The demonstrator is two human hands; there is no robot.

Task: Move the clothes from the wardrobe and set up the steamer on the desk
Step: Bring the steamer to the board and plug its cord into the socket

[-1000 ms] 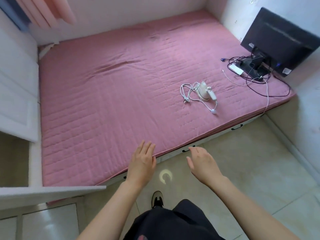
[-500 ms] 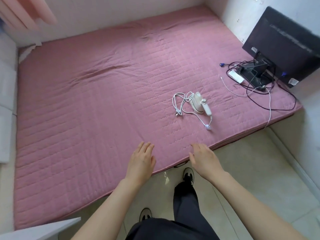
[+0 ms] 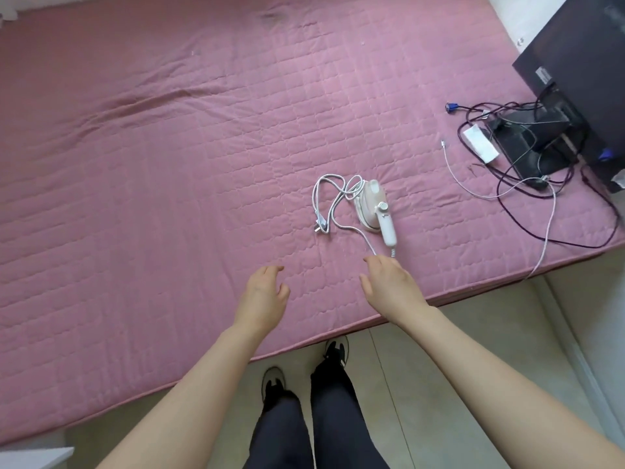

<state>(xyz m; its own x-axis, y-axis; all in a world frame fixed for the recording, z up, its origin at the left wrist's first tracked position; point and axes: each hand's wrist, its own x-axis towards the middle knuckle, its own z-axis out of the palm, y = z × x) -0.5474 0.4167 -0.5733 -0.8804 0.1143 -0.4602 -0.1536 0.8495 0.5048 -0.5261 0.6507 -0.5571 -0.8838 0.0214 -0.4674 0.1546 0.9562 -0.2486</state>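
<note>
- Head view: the white steamer (image 3: 372, 211) lies on the pink bed (image 3: 169, 164), centre-right of the frame, its cord (image 3: 329, 204) looped to its left.
- Your right hand (image 3: 392, 287) hovers just below its handle, fingers relaxed, holding nothing.
- Your left hand (image 3: 262, 296) hovers at lower centre, fingers loosely curled, empty.

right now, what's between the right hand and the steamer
Just the white cord of the steamer, lying on bare mattress and running toward the right hand, as the head view shows.
</note>
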